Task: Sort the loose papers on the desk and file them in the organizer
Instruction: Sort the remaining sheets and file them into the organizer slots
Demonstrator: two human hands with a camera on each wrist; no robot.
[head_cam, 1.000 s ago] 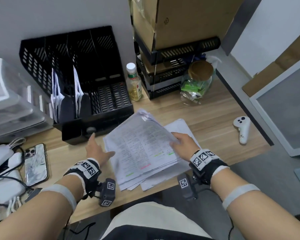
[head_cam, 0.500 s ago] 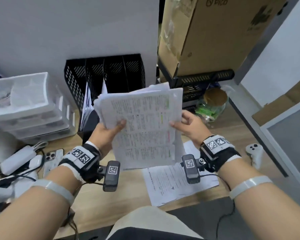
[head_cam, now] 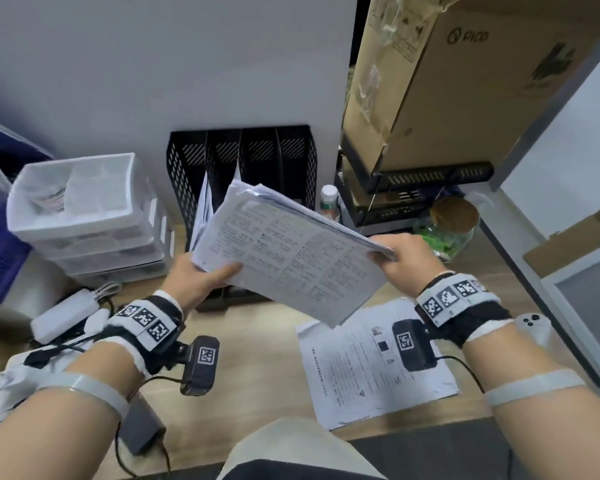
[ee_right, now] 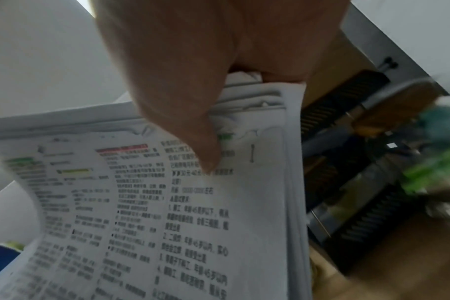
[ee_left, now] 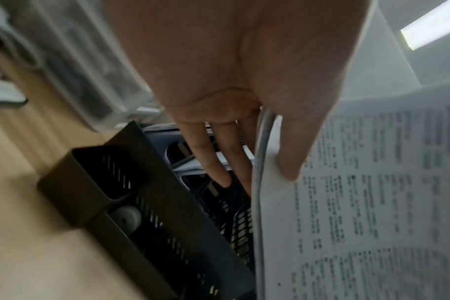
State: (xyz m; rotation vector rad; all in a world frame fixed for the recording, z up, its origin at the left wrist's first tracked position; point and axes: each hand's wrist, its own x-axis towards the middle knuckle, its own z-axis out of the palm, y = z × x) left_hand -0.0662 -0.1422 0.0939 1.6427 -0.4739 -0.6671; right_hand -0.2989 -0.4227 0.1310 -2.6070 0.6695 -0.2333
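Observation:
A thick stack of printed papers [head_cam: 291,258] is held up off the desk, turned sideways and tilted, in front of the black mesh organizer [head_cam: 243,157]. My left hand [head_cam: 201,275] pinches its left edge, thumb on top [ee_left: 290,162] and fingers behind. At the right edge my right hand [head_cam: 399,261] grips the stack [ee_right: 167,213], thumb pressed on the print [ee_right: 206,154]. Some sheets [head_cam: 205,202] stand in the organizer's left slots. One loose sheet [head_cam: 361,368] lies flat on the wooden desk [head_cam: 250,368] under my right wrist.
White plastic drawers [head_cam: 84,209] stand left of the organizer; chargers and cables [head_cam: 63,317] lie at the left. A small bottle [head_cam: 328,202], black trays under a cardboard box [head_cam: 465,81] and a cork-lidded glass jar [head_cam: 451,223] are at the right. A white controller [head_cam: 534,327] lies near the right edge.
Both hands lifted the stack off the desk, then turned it from upright to sideways and tilted. One sheet stayed behind on the desk. The head view rose toward the wall.

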